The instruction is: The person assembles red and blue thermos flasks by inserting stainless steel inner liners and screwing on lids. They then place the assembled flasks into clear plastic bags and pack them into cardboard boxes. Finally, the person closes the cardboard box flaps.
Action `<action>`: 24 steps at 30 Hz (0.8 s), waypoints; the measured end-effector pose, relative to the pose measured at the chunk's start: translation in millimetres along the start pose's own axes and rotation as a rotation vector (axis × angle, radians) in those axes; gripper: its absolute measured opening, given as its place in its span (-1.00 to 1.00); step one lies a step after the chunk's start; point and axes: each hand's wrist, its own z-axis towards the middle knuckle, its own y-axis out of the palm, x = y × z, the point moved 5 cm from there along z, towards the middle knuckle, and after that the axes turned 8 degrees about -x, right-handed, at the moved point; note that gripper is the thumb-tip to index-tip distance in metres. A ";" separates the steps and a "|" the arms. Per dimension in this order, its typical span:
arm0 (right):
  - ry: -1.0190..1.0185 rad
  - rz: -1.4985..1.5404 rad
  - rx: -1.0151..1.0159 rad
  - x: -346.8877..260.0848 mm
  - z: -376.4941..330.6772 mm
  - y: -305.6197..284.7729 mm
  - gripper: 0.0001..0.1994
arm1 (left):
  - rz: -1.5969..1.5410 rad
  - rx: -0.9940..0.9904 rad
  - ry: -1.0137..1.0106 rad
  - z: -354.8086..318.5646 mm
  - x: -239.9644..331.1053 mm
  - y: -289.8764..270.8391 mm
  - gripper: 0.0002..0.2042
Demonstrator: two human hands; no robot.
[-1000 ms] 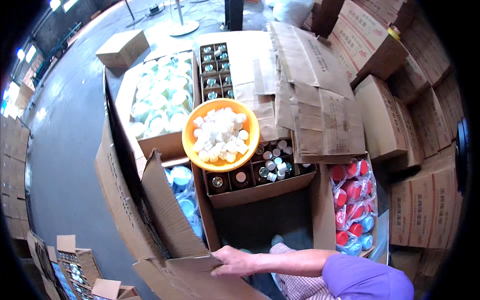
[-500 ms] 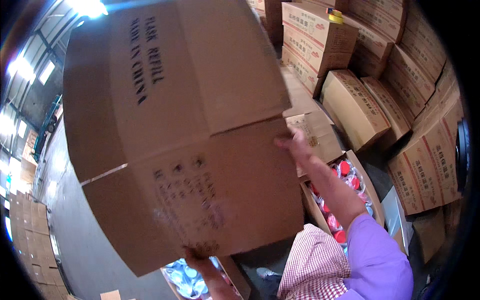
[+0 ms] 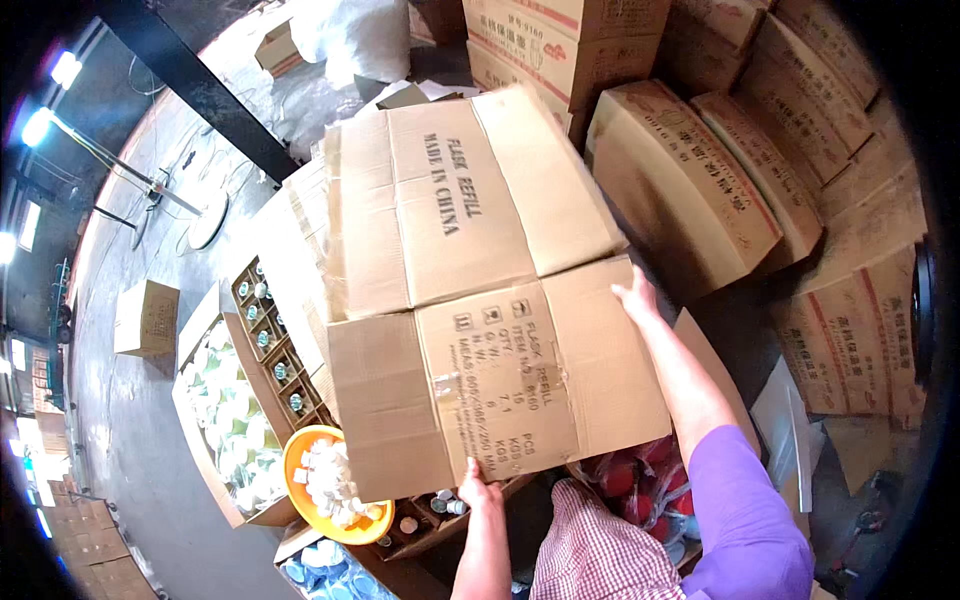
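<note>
A large brown cardboard box (image 3: 590,330) with black printing fills the middle of the view, tilted, its flaps spread. On its near lower edge my left hand (image 3: 481,491) is closed, thumb on the printed face. My right hand (image 3: 638,298) grips the right edge, its thumb also on the outer face; the fingers behind the cardboard are hidden. Below the box lies an open carton with red-capped things in clear wrapping (image 3: 625,490), partly covered by my right arm. To the left of my left hand sits an orange bowl (image 3: 377,527) full of small white pieces.
An open carton of pale white-green items (image 3: 225,420) stands at the left, beside a divided carton (image 3: 270,345). Nearer is a box of blue-capped items (image 3: 330,575). Stacked printed cartons (image 3: 680,180) rise at the right. A dark post (image 3: 200,90) and a small box (image 3: 147,318) stand farther left.
The cardboard box has moved lower and farther from me, and both hands have gone with it. My view has turned, and the orange bowl and divided carton now show.
</note>
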 end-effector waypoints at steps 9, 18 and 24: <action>0.313 0.157 0.063 131.4 -12.6 65.2 -0.28 | 0.129 -0.079 -0.306 -2.0 -16.4 -14.7 -0.59; 0.876 0.866 -0.157 239.1 -206.6 106.9 -0.25 | 1.757 -0.225 0.342 -76.6 134.9 45.3 -0.82; 1.170 1.135 -0.296 273.1 -288.4 120.3 -0.10 | 1.847 0.372 1.592 -51.2 297.1 178.8 -0.42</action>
